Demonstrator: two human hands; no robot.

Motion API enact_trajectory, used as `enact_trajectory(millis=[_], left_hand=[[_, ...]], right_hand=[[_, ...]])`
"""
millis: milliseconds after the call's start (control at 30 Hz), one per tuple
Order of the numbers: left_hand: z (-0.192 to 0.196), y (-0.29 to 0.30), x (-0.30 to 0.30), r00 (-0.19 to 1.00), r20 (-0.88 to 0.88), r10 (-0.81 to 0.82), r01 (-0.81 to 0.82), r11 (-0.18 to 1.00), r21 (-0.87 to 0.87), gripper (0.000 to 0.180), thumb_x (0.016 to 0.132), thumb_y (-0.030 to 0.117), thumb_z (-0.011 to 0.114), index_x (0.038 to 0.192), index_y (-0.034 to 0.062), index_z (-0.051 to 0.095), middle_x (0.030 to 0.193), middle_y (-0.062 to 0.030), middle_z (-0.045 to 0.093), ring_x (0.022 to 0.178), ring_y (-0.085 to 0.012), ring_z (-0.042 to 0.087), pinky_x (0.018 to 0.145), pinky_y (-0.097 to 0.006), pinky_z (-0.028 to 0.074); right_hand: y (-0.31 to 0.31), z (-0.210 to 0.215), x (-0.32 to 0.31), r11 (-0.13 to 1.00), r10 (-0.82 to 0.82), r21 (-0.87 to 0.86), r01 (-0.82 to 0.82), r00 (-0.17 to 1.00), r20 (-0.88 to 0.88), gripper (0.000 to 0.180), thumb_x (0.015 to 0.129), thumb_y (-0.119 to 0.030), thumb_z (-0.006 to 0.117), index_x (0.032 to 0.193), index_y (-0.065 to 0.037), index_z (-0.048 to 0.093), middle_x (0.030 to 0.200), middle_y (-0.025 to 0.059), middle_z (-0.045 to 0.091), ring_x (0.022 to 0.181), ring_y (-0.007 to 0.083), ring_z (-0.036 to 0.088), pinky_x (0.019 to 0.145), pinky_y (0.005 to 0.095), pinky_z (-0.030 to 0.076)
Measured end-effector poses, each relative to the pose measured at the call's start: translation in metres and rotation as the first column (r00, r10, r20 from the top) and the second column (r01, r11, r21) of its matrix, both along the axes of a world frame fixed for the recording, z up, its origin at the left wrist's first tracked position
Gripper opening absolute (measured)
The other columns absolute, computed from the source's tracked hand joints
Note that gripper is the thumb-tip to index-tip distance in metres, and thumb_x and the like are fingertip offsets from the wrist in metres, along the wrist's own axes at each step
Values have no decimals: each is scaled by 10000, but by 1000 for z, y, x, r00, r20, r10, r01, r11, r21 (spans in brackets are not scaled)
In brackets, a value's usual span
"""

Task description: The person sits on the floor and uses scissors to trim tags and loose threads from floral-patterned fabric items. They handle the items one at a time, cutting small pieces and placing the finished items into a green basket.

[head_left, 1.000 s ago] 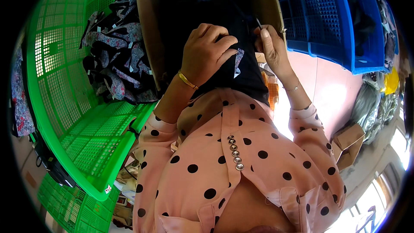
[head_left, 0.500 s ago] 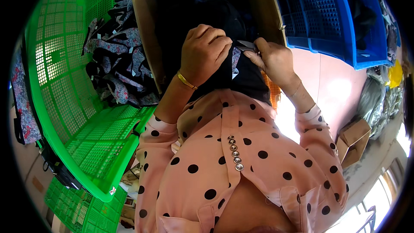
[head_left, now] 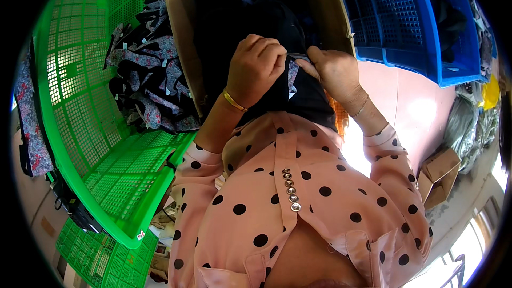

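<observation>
My left hand is closed, fingertips pinching the edge of a black and floral garment piece over my lap. A small white label shows at the lower end of the floral part. Opposite it, my right hand is closed around thread snips; only a thin bit of metal shows, against the edge of the piece between both hands. The rest of the snips is hidden by my fingers. Black cloth covers my lap, so where the piece ends cannot be made out.
A cardboard box with dark scraps stands ahead of me. To the left, a green basket holds a heap of floral and black pieces. A blue crate is at the right, near clear plastic bags and a small carton.
The snips' blade, broadly visible before, now shows as a thin line between my hands. My right hand has turned slightly and shifted a little left; my left hand is almost still.
</observation>
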State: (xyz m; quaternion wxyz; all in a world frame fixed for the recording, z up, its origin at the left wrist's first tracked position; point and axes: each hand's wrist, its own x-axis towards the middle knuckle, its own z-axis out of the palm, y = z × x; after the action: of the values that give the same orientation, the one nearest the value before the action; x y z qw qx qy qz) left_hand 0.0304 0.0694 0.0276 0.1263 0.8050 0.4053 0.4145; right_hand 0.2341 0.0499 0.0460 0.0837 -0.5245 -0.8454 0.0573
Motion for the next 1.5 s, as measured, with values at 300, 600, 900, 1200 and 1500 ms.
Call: enact_trajectory(millis=[300, 600, 900, 1200, 1500], left_hand=[[-9, -17, -30, 969, 214, 122, 27, 811, -584, 550, 890, 46, 600, 1391, 25, 372, 1292, -197, 549, 1178, -252, 565, 955, -323, 462], [6, -19, -61, 926, 368, -89, 361, 500, -787, 419, 836, 195, 719, 1164, -14, 561, 992, -118, 654, 904, -179, 628, 792, -275, 494], [54, -27, -52, 350, 689, 635, 528, 474, -705, 200, 945, 154, 589, 1091, 17, 582, 920, -12, 650, 758, -72, 609, 698, -214, 499], [79, -36, -32, 213, 694, 688, 569, 490, -661, 150, 974, 118, 512, 1081, 27, 564, 964, -47, 658, 832, -129, 648, 754, -271, 532], [57, -58, -28, 987, 155, 38, 92, 663, -743, 425, 723, 287, 824, 923, -14, 601, 823, -131, 617, 700, -224, 598, 670, -303, 492]], right_hand=[[20, -14, -17, 925, -351, -359, 123, 639, -684, 428, 933, -425, 589, 972, 1, 606, 600, 64, 514, 578, 119, 504, 542, 270, 409], [26, 3, -1, 577, -756, -751, -321, 140, -640, 258, 897, -186, 671, 1087, -31, 589, 641, -94, 403, 481, -10, 277, 435, 172, 216], [-7, 47, -11, 894, -308, -447, -40, 669, -676, 593, 795, -470, 731, 1143, -12, 588, 843, 83, 669, 715, 146, 645, 652, 259, 507], [-59, 77, -25, 947, -189, -321, 16, 835, -517, 531, 654, -275, 825, 1069, -4, 634, 852, 132, 687, 692, 252, 685, 634, 302, 537], [-59, 38, -26, 780, -594, -611, 136, 470, -653, 194, 823, -92, 692, 967, 12, 613, 683, 60, 579, 621, 100, 526, 586, 251, 439]])
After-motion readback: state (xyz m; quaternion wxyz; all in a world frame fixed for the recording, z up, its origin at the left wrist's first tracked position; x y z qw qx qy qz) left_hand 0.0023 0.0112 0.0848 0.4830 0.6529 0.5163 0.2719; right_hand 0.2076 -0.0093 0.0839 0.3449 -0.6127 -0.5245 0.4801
